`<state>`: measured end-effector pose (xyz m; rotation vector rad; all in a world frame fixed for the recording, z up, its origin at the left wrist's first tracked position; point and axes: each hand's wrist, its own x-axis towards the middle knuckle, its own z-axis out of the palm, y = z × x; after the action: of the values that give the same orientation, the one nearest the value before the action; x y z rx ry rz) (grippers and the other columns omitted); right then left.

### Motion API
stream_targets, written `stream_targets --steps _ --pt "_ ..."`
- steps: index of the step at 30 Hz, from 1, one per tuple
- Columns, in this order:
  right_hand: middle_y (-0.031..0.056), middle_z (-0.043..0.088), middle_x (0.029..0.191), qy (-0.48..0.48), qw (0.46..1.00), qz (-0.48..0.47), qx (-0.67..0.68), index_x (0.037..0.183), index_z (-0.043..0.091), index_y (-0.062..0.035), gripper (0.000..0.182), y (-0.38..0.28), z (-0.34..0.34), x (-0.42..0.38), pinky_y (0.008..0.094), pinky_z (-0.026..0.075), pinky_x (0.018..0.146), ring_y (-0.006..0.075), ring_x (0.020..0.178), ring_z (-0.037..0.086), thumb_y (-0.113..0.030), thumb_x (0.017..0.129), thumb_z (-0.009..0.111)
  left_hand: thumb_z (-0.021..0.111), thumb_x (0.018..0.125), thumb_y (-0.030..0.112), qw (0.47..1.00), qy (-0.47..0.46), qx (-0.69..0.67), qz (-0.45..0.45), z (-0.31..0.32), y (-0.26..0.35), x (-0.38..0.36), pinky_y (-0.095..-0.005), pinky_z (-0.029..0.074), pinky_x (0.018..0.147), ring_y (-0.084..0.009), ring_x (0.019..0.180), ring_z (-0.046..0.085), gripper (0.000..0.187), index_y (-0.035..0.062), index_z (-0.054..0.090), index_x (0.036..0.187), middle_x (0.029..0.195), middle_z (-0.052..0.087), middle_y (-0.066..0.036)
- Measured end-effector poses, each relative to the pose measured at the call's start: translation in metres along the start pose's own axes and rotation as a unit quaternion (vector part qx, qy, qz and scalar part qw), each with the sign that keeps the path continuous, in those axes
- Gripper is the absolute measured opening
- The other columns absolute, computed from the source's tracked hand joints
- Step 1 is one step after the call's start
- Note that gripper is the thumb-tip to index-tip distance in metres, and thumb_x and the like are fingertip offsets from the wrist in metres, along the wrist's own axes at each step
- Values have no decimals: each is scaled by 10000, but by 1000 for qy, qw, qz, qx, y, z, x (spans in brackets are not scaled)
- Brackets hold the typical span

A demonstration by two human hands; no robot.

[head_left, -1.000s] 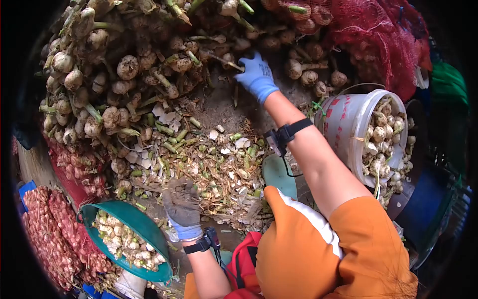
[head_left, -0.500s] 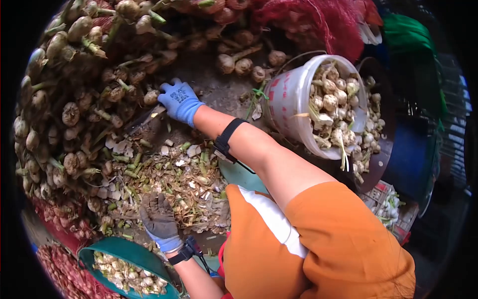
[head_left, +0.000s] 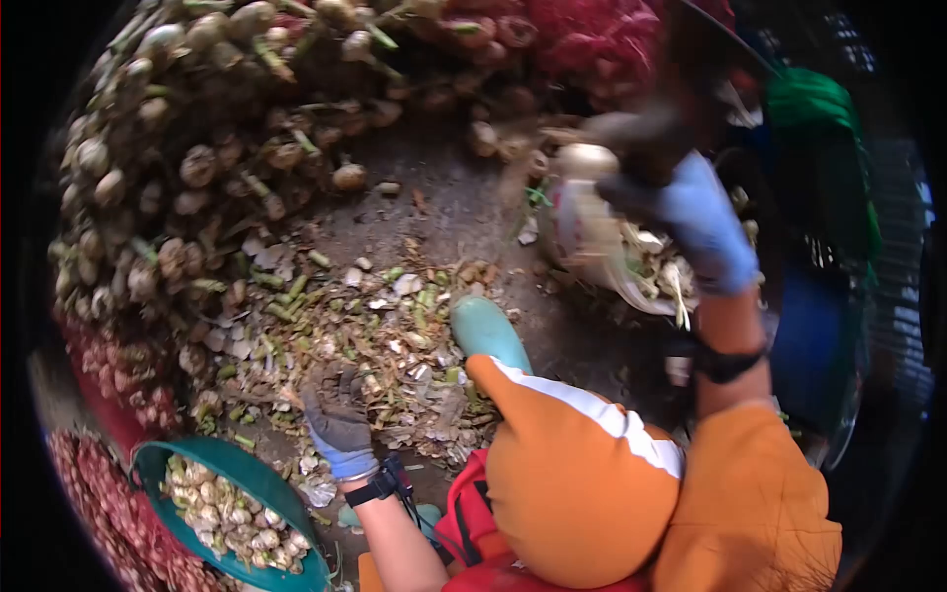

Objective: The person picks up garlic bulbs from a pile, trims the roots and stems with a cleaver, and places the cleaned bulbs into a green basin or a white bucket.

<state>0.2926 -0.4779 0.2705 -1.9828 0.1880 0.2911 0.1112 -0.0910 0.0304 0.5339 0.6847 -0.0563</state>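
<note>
My right hand (head_left: 681,187), in a blue glove with a dark palm, is smeared by motion above the white bucket (head_left: 584,232). Its dark fingers lie around a pale garlic bulb (head_left: 588,161) at the bucket's left rim. A dark shape with a thin straight edge rises above this hand, too blurred to name. Trimmed garlic (head_left: 646,242) shows in the bucket's mouth. My left hand (head_left: 340,424), gloved alike, rests palm up by the heap of cut stalks and peelings (head_left: 385,345). Nothing shows in it, and its fingers are loosely apart.
A large pile of garlic with stalks (head_left: 168,207) fills the left and back. Near my left hand stands a green tub (head_left: 227,454) of trimmed bulbs. Red mesh sacks (head_left: 118,513) lie at the lower left. A teal boot tip (head_left: 488,331) touches the peelings.
My right hand has swung from the garlic pile across to the bucket on the right, and the blade beside it has left that spot. My left hand has barely moved. My view has shifted slightly.
</note>
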Motion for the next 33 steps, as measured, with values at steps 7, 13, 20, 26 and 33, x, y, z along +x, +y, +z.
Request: stream_targets --steps 7,13,20,26,33 --pt "143 600 1238 58 934 -189 -296 1044 663 9 284 -3 -12 8 350 498 885 287 1026 633 -119 803 740 565 983 323 999 -23 23 3 11 -8 6 -400 558 907 -301 1116 629 374 80 596 1265 1229 648 -131" --pt "137 588 1245 -24 881 -286 -376 1030 689 -103 253 46 162 168 446 496 927 339 1109 594 -193 802 622 597 967 347 996 -9 80 -31 43 -23 3 -354 556 854 -291 1067 639 410 67 557 1263 1156 648 -102" --pt "113 621 1108 47 904 -235 -354 973 708 -149 241 91 244 247 433 504 893 338 1027 594 -202 740 678 610 951 394 988 5 133 -72 40 -28 19 -380 517 889 -288 1089 612 451 89 538 1275 1148 613 -97" --pt "121 635 1014 -151 951 -181 -199 932 661 -103 233 116 245 149 438 513 830 326 999 631 -252 753 666 606 961 339 994 -1 88 -66 79 -40 78 -391 510 926 -305 1187 554 531 122 442 1418 1304 535 -104" --pt "126 660 993 280 835 -285 -378 844 681 -99 183 159 116 174 445 509 806 332 930 639 -241 747 744 696 871 74 893 -6 412 182 92 -36 132 -431 454 1021 -256 1234 491 593 82 437 1405 1393 463 -128"
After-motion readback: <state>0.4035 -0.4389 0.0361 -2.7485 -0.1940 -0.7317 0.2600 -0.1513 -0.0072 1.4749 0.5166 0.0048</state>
